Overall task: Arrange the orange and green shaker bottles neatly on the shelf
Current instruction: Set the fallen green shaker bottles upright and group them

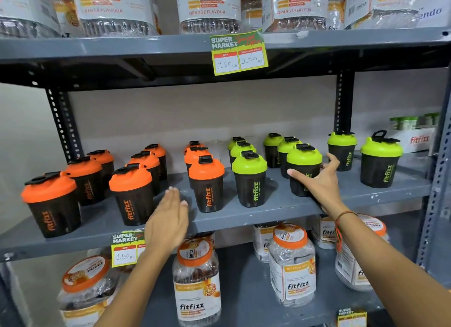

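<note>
Several black shaker bottles stand on the grey middle shelf (268,212). Orange-lidded ones fill the left half in three rows, the nearest at the far left (50,200). Green-lidded ones stand to the right in rows. My right hand (319,182) wraps around the front green bottle (303,165) of the second green row, fingers spread on both its sides. Flat, with fingers together, my left hand (168,219) hovers at the shelf's front edge between the front orange bottle (131,192) and another orange bottle (207,182), touching neither. Two green bottles (380,160) stand apart at the right.
Large Fitfizz jars (196,280) fill the shelf below and the shelf above. Yellow-green price tags (238,52) hang from the shelf edges. A white Fitfizz box (415,139) sits at the back right. Perforated metal uprights (62,126) frame the shelf.
</note>
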